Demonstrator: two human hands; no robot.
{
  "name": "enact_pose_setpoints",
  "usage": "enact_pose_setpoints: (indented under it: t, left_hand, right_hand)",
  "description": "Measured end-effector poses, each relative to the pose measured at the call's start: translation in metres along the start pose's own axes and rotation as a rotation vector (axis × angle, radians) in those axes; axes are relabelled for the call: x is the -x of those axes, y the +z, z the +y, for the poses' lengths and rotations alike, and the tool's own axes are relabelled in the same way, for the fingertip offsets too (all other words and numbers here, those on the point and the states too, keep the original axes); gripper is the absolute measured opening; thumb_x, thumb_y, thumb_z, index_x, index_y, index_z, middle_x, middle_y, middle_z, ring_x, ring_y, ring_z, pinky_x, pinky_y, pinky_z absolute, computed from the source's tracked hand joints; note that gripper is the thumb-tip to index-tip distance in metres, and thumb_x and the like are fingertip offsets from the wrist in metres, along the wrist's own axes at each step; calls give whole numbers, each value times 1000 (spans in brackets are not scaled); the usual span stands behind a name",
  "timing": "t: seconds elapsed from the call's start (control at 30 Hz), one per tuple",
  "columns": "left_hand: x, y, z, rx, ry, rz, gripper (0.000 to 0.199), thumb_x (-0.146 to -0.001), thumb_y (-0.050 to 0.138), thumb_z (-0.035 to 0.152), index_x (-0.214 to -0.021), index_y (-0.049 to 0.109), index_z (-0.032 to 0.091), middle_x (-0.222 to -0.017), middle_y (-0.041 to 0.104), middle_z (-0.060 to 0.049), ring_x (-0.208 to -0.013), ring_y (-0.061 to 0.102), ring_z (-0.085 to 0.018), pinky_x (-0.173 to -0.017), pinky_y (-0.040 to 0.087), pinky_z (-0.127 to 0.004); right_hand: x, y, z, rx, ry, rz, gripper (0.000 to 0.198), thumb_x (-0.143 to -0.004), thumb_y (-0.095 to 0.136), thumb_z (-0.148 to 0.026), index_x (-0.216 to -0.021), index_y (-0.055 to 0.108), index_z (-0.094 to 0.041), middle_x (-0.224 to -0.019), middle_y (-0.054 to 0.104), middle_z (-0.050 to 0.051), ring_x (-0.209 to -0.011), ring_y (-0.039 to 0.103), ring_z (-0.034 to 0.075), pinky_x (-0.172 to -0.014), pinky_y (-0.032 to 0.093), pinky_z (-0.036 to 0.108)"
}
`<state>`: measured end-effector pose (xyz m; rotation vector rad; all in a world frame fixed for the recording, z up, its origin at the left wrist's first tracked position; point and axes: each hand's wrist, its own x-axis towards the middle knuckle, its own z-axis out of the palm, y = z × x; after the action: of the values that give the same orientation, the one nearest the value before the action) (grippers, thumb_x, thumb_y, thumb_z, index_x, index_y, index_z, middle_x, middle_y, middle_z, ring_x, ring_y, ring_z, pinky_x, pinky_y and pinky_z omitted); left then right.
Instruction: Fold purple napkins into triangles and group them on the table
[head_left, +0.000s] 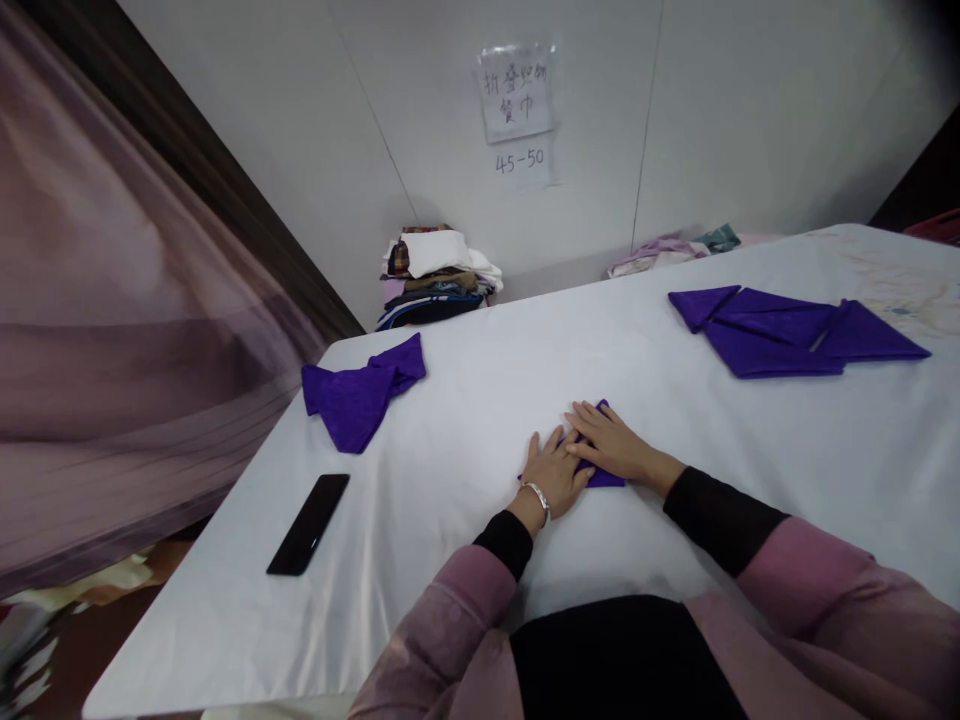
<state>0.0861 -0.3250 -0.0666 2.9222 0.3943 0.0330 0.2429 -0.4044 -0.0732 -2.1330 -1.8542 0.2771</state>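
A folded purple napkin (606,479) lies on the white-covered table (465,560) in front of me, mostly hidden under my hands. My left hand (556,472), with a silver bracelet at the wrist, rests flat on its left part, fingers spread. Across the napkin's upper and right part lies my right hand (609,443), also flat, its fingers reaching over toward those of the left. Only the napkin's lower right corner, a tip at the top and a bit at the left edge show. Neither hand grips anything.
Folded purple cloths (780,335) lie at the right back of the table. Another purple cloth (352,400), loosely folded, is at the left, with a black phone (308,525) nearer me. Stacked clothes (439,280) stand behind the far edge. A pinkish curtain (135,330) hangs at the left.
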Motion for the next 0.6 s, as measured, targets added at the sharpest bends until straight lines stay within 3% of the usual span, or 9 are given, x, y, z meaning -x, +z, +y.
enact_pose_setpoints:
  t: [0.27, 0.43, 0.6]
  left_hand:
    - [12, 3, -1, -50, -52, 27, 61, -92, 25, 56, -143, 24, 23, -150, 27, -4, -138, 19, -25, -111, 18, -56]
    - [56, 2, -10, -35, -187, 27, 73, -89, 22, 63, -145, 18, 17, -152, 22, -7, -140, 15, -24, -113, 14, -53]
    - [98, -4, -14, -28, -341, 18, 70, -90, 26, 61, -144, 24, 17, -151, 24, -8, -140, 15, -24, -112, 13, -54]
  right_hand:
    - [3, 3, 9, 100, 31, 19, 69, -90, 19, -62, -142, 33, -19, -150, 25, 10, -139, 17, 25, -110, 14, 52]
    - [4, 4, 12, 134, 14, 25, 68, -89, 22, -63, -143, 31, -22, -150, 27, 9, -138, 19, 27, -109, 16, 53]
    - [4, 5, 14, 152, -5, 28, 69, -89, 23, -63, -142, 32, -21, -150, 28, 10, -137, 21, 29, -108, 18, 54]
